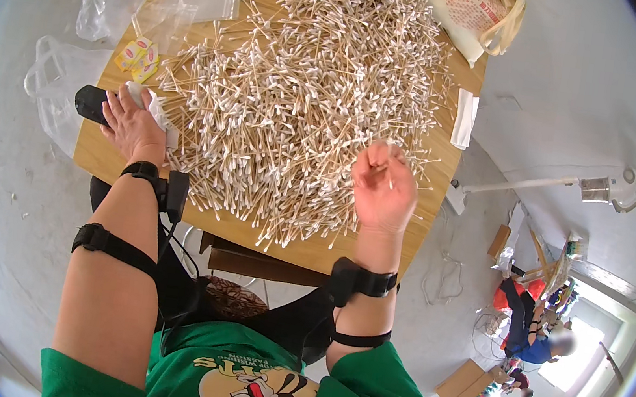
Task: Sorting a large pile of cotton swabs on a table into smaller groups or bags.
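A broad, loose heap of double-ended cotton swabs (307, 94) covers most of the wooden table (439, 146). At the table's left edge my left hand (134, 127) lies palm down with its fingers stretched out. Beneath and beside it shows a crumpled white piece (160, 114), perhaps thin plastic or paper, and a dark flat object (90, 103) lies by its fingertips. My right hand (384, 189) is raised over the right side of the heap, fingers curled toward the palm. A pale bit shows at its fingertips, too small and blurred to name.
Small yellow-and-white packets (138, 56) and clear plastic bags (123, 4) lie at the table's left. A white cloth sack (476, 11) sits at the far right corner, near a folded white paper (464, 120). Other people (538, 348) are in the background right, among cardboard boxes (462, 384).
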`<state>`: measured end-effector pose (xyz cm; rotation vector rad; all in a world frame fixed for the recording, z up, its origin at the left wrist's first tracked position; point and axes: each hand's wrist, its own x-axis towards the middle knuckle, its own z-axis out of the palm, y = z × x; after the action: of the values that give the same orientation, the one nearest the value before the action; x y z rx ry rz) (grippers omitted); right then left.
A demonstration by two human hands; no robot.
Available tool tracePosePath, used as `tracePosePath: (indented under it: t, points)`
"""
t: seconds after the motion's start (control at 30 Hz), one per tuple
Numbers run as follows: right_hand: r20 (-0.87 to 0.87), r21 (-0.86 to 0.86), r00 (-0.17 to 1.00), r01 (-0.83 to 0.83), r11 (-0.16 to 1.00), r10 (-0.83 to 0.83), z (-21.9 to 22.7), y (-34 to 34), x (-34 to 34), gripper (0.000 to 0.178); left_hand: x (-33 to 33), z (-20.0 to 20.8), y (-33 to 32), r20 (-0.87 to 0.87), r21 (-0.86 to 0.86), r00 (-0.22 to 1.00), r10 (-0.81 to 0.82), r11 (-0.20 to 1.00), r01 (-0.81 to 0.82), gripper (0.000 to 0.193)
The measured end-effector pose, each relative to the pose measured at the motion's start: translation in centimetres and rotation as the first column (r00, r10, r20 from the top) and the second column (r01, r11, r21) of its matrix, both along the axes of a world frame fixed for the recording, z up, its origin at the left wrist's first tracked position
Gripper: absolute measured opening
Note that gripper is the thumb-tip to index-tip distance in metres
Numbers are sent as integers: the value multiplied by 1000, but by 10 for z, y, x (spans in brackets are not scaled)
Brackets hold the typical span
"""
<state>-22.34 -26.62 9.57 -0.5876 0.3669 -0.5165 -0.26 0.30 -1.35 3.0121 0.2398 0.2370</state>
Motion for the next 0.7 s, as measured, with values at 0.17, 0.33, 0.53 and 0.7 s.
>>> tracePosePath:
  t: [0.17,0.33,0.53,0.7]
  points:
    - [-136,19,991,13,1000,-11,3,-11,-19,18,0,-2,1,11,-20,1000,-1,1000,1,52]
    - [-726,-665,598,-482,571,-340,-5,-12,2,17,1,-5,1,1,-25,1000,-10,1000,10,52]
    - [-728,-559,356,-803,206,-587,-3,-5,35,17,-1,0,0,-19,-17,1000,0,1000,0,52]
    - [-616,-593,373,-800,96,-694,-12,-7,31,20,-1,-1,0,4,1,1000,-14,1000,14,52]
